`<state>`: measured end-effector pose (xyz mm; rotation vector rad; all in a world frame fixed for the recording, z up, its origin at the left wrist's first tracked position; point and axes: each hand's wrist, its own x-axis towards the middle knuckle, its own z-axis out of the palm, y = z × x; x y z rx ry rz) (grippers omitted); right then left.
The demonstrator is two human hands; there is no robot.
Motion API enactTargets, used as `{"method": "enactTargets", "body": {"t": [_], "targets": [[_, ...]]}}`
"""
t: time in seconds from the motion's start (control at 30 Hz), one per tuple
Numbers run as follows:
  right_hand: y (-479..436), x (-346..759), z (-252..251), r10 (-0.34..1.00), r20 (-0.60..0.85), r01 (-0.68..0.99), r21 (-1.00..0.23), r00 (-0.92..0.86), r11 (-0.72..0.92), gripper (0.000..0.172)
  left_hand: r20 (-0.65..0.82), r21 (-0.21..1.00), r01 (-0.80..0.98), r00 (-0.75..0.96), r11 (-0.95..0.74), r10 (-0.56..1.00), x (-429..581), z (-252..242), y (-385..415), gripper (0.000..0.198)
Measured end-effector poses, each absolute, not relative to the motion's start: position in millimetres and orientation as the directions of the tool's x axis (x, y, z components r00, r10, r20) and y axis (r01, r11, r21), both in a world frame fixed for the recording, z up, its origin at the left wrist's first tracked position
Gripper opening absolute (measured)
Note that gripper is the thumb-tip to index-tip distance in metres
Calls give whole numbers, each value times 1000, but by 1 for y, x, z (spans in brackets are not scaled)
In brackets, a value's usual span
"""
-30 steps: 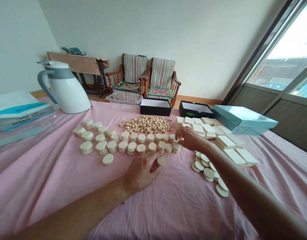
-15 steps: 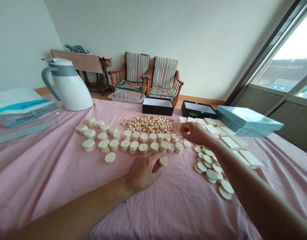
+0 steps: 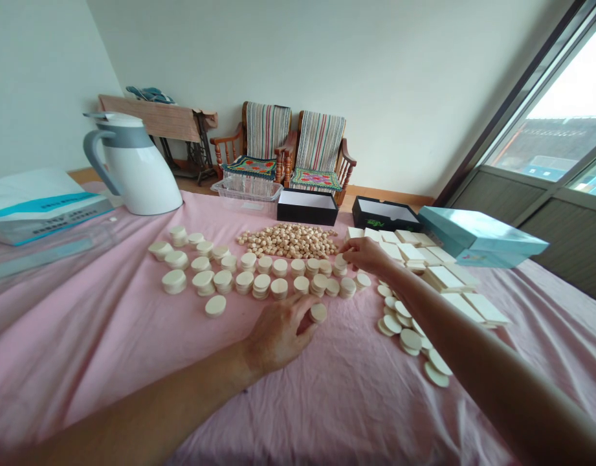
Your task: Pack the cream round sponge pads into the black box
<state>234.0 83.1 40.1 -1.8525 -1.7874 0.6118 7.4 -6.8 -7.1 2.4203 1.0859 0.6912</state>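
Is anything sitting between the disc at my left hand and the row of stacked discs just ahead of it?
No. Only bare pink sheet lies between the cream disc at your left hand and the nearest stacks; nothing visible stands in that gap.

From here I see a glossy white plastic jug [image 3: 135, 178] at upper left, smooth matt cream discs [image 3: 215, 306], and creased pink cloth [image 3: 108, 323] beneath them.

Left hand [image 3: 278, 333] on cream disc [image 3: 319, 313], pink cloth [image 3: 108, 323]
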Motion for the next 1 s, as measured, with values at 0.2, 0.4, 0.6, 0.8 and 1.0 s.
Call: {"method": "enactTargets", "body": {"t": [0.2, 0.4, 0.6, 0.8, 1.0], "targets": [[64, 226, 52, 998, 57, 699, -715, 20, 27, 13, 309, 541, 571, 548, -618, 777, 7, -3, -10, 40], [5, 196, 50, 981, 99, 415, -895, -169, 161, 9, 382, 712, 448, 398, -540, 834, 5, 5, -14, 25], [-28, 177, 38, 942, 256, 553, -764, -216, 334, 20, 262, 917, 158, 449, -365, 854, 7, 6, -10, 30], [-41, 178, 34, 824, 385, 608, -556, -416, 567, 43, 118, 977, 89, 521, -191, 845, 5, 5, -6, 35], [-29, 190, 41, 848, 382, 708, -476, -368, 522, 28, 187, 946, 146, 479, -289, 857, 4, 3, -5, 32]]}}
